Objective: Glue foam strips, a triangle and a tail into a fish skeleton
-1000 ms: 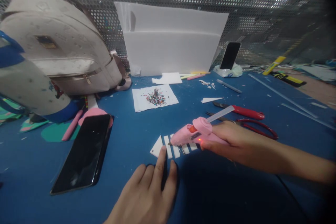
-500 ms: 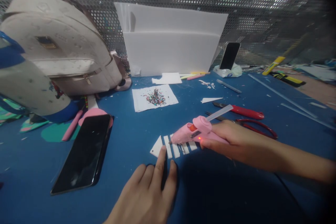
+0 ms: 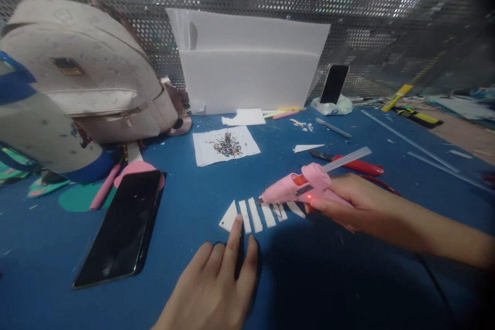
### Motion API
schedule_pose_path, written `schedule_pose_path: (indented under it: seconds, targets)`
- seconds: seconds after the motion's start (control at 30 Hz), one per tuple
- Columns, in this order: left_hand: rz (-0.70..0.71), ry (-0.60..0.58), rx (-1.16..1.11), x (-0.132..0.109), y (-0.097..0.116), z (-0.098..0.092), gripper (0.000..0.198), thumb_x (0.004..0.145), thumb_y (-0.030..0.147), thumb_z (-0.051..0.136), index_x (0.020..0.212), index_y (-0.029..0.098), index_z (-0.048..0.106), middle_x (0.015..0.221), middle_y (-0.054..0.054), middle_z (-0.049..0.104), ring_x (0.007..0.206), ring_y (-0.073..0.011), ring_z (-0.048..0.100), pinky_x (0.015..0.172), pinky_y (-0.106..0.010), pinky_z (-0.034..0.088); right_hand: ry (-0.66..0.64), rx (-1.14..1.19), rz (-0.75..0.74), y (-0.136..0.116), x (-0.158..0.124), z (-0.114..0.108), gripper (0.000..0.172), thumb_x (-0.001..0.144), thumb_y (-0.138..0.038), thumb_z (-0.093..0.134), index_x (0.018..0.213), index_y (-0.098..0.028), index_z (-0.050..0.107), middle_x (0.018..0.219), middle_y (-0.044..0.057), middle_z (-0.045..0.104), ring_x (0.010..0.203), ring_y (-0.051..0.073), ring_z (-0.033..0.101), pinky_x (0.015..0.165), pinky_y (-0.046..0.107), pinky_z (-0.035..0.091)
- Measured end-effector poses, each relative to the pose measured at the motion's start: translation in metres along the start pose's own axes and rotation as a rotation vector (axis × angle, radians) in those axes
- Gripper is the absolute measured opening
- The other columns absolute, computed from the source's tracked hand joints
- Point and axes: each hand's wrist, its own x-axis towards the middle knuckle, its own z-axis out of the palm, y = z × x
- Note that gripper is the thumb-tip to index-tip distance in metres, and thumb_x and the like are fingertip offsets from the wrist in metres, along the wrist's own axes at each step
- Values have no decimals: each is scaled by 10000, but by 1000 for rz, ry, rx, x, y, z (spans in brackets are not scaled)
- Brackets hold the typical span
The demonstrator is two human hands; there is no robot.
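Observation:
A pink hot glue gun [image 3: 294,186] is gripped in my right hand [image 3: 340,203], a clear glue stick [image 3: 348,159] poking out of its back and a small red light glowing on its side. Its nozzle points left, over the white foam strips [image 3: 255,215], which lie side by side in a row. At the row's left end is a white triangular piece [image 3: 229,216] with a dark dot. My left hand [image 3: 220,278] rests on the table, its index fingertip touching the strips' left end beside the triangle; the thumb is apart and the other fingers are bent.
A black phone [image 3: 119,232] lies left of my left hand. Colourful bits sit on a white paper [image 3: 201,152]. Behind the glue gun are a red-handled tool [image 3: 363,166] and a white sliver [image 3: 308,148]. A backpack [image 3: 85,77] and bottle [image 3: 46,129] stand at left.
My right hand has moved the glue gun to the right along the strips, uncovering more of them. My left hand stays at the triangular end. The view has shifted slightly.

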Motion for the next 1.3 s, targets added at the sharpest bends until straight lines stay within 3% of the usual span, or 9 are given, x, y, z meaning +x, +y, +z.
schedule_pose_path:
  seconds: [0.27, 0.47, 0.63, 0.87, 1.13, 1.3]
  targets:
    - [7, 48, -8, 4, 1, -2, 374, 844, 88, 436, 1170, 14, 603, 1237, -386, 589, 644, -278, 702, 491, -371, 526, 59, 64, -39, 13, -6, 2, 408, 958, -514, 464, 730, -209, 610, 498, -24, 473, 451, 126, 441, 421, 270, 307]
    - [34, 34, -2, 1, 1, -3, 377, 866, 102, 448, 1207, 12, 582, 1279, -394, 550, 661, -270, 701, 515, -362, 528, 128, 143, 75, 25, -15, 4, 472, 925, -621, 475, 800, -184, 605, 571, -21, 479, 491, 109, 441, 429, 246, 333]
    - [106, 20, 44, 3, -1, -8, 352, 883, 125, 484, 1209, 60, 601, 1346, -275, 573, 627, -221, 645, 536, -354, 497, 104, 333, 55, 44, -18, 6, 452, 957, -574, 476, 859, -161, 632, 540, -38, 454, 466, 87, 412, 415, 214, 324]
    - [172, 186, -42, 7, 3, -13, 298, 1008, 207, 415, 1180, 164, 654, 1195, -58, 718, 783, -199, 632, 697, -358, 464, 93, 624, -71, 68, -20, 12, 437, 978, -525, 475, 876, -136, 646, 531, -46, 456, 442, 80, 442, 425, 204, 369]
    - [131, 157, -24, 14, 24, -10, 309, 990, 161, 410, 1178, 193, 653, 1188, -8, 716, 810, -179, 610, 743, -342, 436, -15, 790, -87, 70, -8, 20, 405, 969, -519, 501, 975, -127, 603, 504, -76, 432, 402, 74, 408, 394, 191, 337]
    - [100, 146, -6, 18, 26, -10, 316, 988, 167, 401, 1190, 179, 644, 1150, -12, 731, 813, -184, 608, 742, -346, 425, -11, 548, -32, 51, -4, 10, 391, 957, -512, 527, 825, -149, 584, 536, -54, 475, 440, 72, 405, 423, 195, 328]
